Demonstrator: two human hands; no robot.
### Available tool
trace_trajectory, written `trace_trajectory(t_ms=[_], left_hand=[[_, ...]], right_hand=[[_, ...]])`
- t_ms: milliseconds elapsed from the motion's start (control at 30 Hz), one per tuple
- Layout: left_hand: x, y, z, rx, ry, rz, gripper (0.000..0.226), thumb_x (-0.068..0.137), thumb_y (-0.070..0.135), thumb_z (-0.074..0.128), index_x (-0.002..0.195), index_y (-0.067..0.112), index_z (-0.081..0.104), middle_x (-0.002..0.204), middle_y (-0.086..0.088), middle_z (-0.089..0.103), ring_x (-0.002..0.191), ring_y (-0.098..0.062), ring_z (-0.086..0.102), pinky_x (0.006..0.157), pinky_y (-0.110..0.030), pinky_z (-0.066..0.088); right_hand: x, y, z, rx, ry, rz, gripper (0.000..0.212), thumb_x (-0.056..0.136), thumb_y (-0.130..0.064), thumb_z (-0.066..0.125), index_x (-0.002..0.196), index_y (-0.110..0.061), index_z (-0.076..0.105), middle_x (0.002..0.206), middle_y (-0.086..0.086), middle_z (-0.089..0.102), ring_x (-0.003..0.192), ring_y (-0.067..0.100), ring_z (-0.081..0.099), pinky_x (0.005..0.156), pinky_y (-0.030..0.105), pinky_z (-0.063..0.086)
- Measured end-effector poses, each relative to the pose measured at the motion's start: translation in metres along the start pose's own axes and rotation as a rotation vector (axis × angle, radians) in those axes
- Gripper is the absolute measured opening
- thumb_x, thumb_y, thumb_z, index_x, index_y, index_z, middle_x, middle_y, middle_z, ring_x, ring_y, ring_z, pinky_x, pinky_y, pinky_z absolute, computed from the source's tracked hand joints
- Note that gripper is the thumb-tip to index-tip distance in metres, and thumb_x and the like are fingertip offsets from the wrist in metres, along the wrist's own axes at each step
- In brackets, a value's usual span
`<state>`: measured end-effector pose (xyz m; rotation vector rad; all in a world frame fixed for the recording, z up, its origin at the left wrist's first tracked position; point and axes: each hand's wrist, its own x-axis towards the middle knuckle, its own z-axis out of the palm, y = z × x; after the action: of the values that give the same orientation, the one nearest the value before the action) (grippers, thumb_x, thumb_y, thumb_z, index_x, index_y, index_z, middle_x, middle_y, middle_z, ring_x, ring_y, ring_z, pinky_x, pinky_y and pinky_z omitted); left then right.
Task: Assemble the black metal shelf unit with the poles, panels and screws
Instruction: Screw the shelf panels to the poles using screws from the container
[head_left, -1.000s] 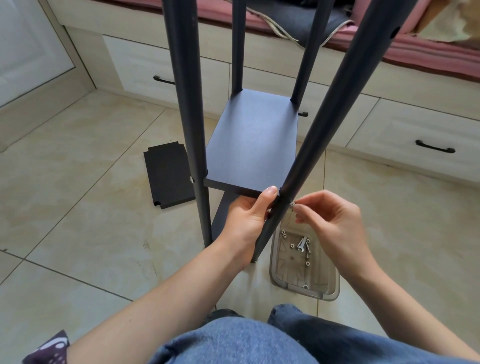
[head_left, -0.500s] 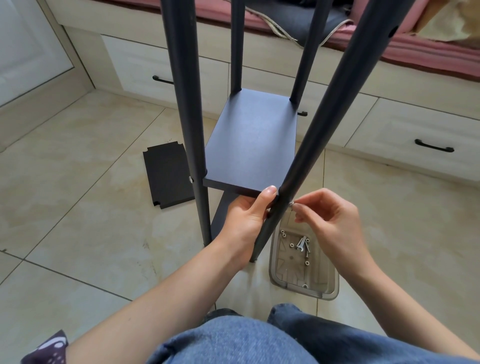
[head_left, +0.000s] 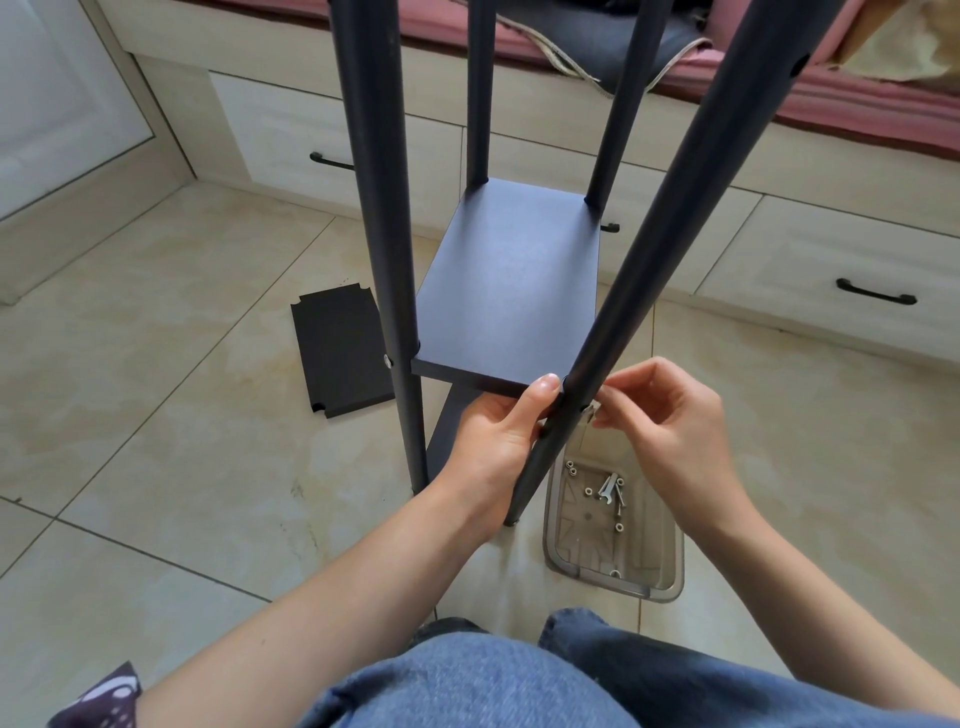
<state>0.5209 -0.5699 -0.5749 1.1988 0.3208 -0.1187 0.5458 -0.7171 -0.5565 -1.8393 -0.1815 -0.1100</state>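
The black shelf unit stands on the tiled floor with a dark panel (head_left: 511, 291) fixed between its poles. My left hand (head_left: 498, 436) grips the panel's near right corner from below, thumb on its front edge beside the near right pole (head_left: 639, 291). My right hand (head_left: 670, 421) pinches a small silver screw (head_left: 588, 413) at the hole in that pole, just under the panel. The near left pole (head_left: 384, 218) carries a screw head at panel height. A lower panel shows partly beneath.
A clear plastic tray (head_left: 660, 582) with several screws, nuts and a small wrench lies on the floor under my right hand. A loose black panel (head_left: 340, 348) lies flat to the left. White drawers with black handles (head_left: 875, 293) run along the back. My knees fill the bottom.
Almost nothing has moved. My right hand's fingers have shifted slightly at the screw against the pole; my left hand keeps its grip on the panel corner.
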Motion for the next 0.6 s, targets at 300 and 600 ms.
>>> trace_trajectory(t_ms=[300, 600], left_hand=[[0.0, -0.001, 0.0, -0.005, -0.009, -0.006, 0.025, 0.098, 0.034, 0.059, 0.092, 0.017, 0.076, 0.105, -0.015, 0.075, 0.109, -0.034, 0.067, 0.095, -0.036, 0.053], [0.005, -0.004, -0.006, 0.018, -0.032, 0.003, 0.033, 0.1, 0.033, 0.057, 0.111, 0.007, 0.072, 0.112, -0.015, 0.074, 0.111, -0.029, 0.068, 0.1, -0.034, 0.052]], right_hand=[[-0.01, 0.0, -0.01, -0.02, -0.097, 0.015, 0.009, 0.082, -0.002, 0.076, 0.087, -0.008, 0.072, 0.081, 0.004, 0.074, 0.077, 0.021, 0.072, 0.075, 0.033, 0.06], [-0.002, 0.003, -0.007, -0.047, -0.067, -0.027, 0.008, 0.08, -0.008, 0.079, 0.082, -0.011, 0.071, 0.076, 0.004, 0.072, 0.074, 0.021, 0.071, 0.077, 0.044, 0.059]])
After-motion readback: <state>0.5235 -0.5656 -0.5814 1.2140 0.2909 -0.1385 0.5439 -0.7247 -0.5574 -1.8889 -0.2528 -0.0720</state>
